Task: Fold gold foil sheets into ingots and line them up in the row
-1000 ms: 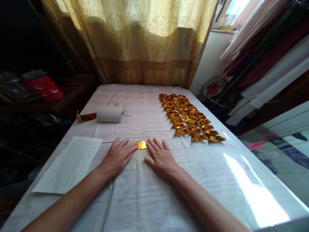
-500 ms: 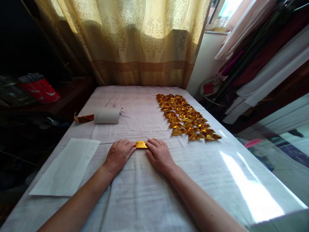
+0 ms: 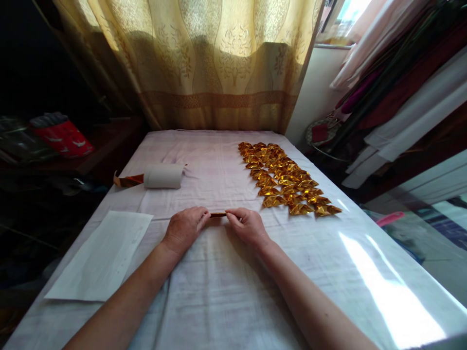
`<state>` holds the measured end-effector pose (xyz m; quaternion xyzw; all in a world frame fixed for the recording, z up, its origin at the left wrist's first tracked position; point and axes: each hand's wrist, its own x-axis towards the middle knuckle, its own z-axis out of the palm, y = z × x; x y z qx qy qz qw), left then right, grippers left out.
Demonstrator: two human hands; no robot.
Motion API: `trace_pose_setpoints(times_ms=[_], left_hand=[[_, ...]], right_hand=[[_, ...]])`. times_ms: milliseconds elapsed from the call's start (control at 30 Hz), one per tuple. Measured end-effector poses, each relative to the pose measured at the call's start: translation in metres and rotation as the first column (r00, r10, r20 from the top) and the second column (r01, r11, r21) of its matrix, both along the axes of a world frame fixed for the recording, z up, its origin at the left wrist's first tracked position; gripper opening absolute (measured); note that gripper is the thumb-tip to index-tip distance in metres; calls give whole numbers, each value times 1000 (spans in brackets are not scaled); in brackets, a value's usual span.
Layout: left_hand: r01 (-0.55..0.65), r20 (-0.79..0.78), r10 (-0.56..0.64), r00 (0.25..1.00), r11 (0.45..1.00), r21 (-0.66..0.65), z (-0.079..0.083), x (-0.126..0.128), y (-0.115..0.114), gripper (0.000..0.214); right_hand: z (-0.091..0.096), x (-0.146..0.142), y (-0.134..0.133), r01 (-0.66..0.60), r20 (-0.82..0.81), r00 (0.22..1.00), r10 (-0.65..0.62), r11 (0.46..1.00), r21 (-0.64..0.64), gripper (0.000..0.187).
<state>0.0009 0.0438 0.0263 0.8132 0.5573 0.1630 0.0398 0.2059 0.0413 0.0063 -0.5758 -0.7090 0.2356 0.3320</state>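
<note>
A small folded piece of gold foil paper [image 3: 218, 215] is stretched between my two hands, seen nearly edge-on as a thin dark strip. My left hand [image 3: 187, 225] pinches its left end between thumb and fingers. At the other end, my right hand [image 3: 248, 225] grips it the same way, fingers curled. Both hands are just over the cloth-covered table [image 3: 211, 291]. To the right, several folded gold foil paper pieces [image 3: 288, 180] with pointed ends lie in rows.
A white cardboard-like roll [image 3: 164, 175] lies at the left with an orange-brown foil strip [image 3: 128, 181] sticking out. Nearer is a white paper sheet [image 3: 102, 255]. A patterned curtain [image 3: 219, 63] hangs behind the table. Clothes [image 3: 412, 112] hang at the right, a red container [image 3: 63, 136] stands left.
Both hands have tipped the foil paper from its broad shiny face to nearly edge-on. My right hand's fingers have curled from lying flatter into a pinch.
</note>
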Motion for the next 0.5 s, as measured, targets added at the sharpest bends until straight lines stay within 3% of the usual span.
trace_pose_setpoints(times_ms=[167, 333, 500], left_hand=[[-73, 124, 75, 989, 997, -25, -2, 10, 5, 16], [-108, 186, 114, 976, 993, -43, -10, 18, 3, 18], [-134, 141, 140, 980, 990, -53, -11, 16, 0, 17]], right_hand=[[-2, 5, 3, 79, -39, 996, -79, 997, -18, 23], [1, 12, -1, 165, 136, 977, -162, 986, -11, 21], [4, 13, -3, 109, 201, 973, -110, 994, 13, 20]])
